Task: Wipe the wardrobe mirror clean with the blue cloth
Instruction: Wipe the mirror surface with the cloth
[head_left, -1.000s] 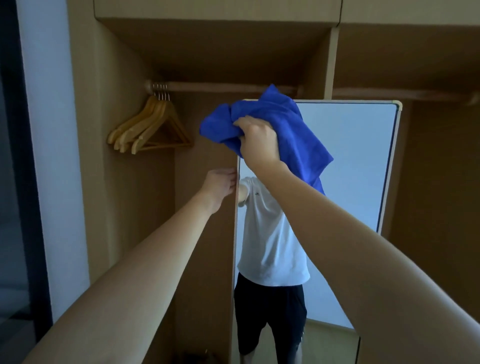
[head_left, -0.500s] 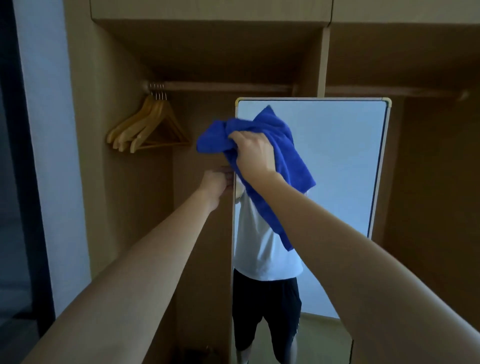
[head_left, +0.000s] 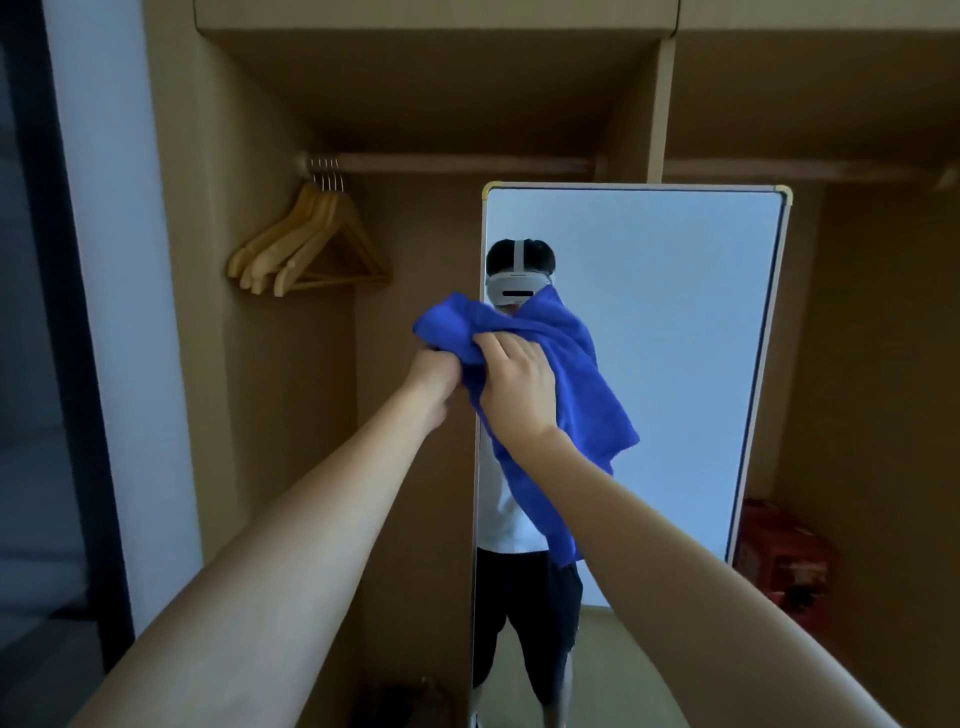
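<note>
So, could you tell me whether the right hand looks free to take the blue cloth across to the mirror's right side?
Probably yes: the right hand grips the blue cloth against the mirror, and nothing crosses the glass to its right.

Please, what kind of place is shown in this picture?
Probably the inside of an open built-in wardrobe, likely in a bedroom. A clothes rail runs under the top shelf, wooden hangers hang from it, and a tall mirror stands inside.
</note>
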